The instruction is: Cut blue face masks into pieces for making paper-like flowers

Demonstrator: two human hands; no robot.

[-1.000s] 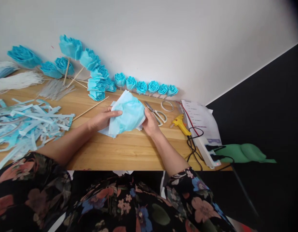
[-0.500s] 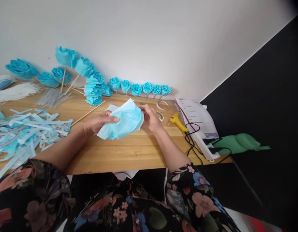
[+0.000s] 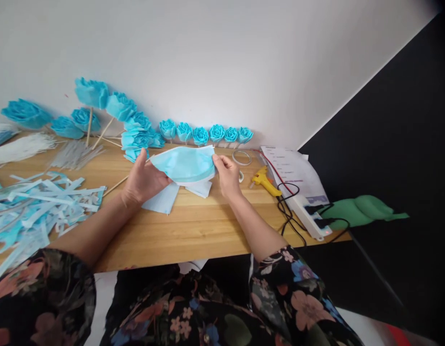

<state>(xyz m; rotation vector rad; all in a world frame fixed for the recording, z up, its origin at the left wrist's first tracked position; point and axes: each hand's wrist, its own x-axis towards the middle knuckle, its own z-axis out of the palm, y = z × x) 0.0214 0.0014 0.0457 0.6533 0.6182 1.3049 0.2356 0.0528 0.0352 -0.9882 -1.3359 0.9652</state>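
A light blue sheet (image 3: 188, 165), shaped like an opened face mask, is stretched above the wooden table (image 3: 200, 230). My right hand (image 3: 227, 175) pinches its right end between thumb and fingers. At its left end, my left hand (image 3: 145, 178) has its palm turned up and its thumb raised, with the fingers partly hidden behind the sheet. Pale blue pieces (image 3: 162, 198) lie on the table below it.
Blue flowers (image 3: 200, 136) line the wall. Cut strips (image 3: 52, 197) are piled at the left, beside white cords (image 3: 25, 146). To the right are a yellow glue gun (image 3: 265, 180), power strip (image 3: 309, 216), papers (image 3: 294, 173) and a green object (image 3: 362, 211).
The sheet has been spread wider and flatter. My left hand has turned palm up with its thumb raised, and pale pieces now show on the table beneath.
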